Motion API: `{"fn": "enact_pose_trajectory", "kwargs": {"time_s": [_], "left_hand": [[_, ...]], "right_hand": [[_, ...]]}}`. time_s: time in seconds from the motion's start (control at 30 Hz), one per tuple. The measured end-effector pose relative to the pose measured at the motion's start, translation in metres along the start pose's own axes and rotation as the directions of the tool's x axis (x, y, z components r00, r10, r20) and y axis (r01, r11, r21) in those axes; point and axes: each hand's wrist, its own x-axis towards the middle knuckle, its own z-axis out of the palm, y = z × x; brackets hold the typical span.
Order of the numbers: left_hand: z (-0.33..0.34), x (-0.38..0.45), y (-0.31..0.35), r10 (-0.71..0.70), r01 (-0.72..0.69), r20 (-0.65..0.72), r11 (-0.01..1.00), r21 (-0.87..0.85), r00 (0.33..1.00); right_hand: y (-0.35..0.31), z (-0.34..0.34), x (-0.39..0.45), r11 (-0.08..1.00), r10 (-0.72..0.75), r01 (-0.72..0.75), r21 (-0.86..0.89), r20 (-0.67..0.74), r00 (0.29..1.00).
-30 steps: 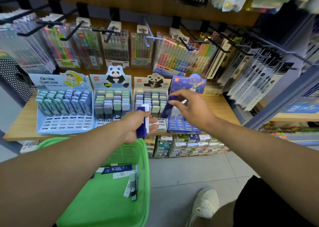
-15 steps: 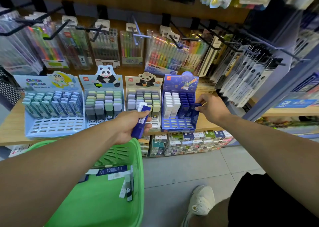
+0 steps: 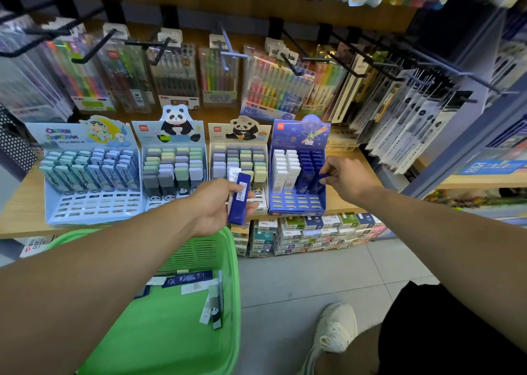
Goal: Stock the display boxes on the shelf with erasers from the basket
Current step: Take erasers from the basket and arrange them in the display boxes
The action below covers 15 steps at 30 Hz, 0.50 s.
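Slots (image 3: pixel 296 202) sit bare along the blue display box's (image 3: pixel 298 212) front edge.

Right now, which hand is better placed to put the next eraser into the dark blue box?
Right hand: it is already at the dark blue display box. The left hand holds blue erasers in front of the neighbouring box.

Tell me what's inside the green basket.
The basket holds a few loose erasers: dark blue, white, and a panda one. The left forearm covers its left part, so anything there is hidden.
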Motion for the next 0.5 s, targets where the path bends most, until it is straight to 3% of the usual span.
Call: {"fn": "enact_pose_trajectory", "kwargs": {"time_s": [0.2, 0.5], "left_hand": [[0.0003, 0.0023, 0.0004, 0.026, -0.026, -0.005, 0.999, 0.037, 1.0], [-0.0025, 0.0032, -0.0017, 0.073, -0.073, 0.003, 0.997, 0.036, 0.997]], "right_hand": [[0.0039, 0.0007, 0.0065, 0.999, 0.013, -0.016, -0.045, -0.064, 0.998], [0.0007, 0.0067, 0.0098, 0.915, -0.005, -0.033, -0.402, -0.094, 0.996]]}}
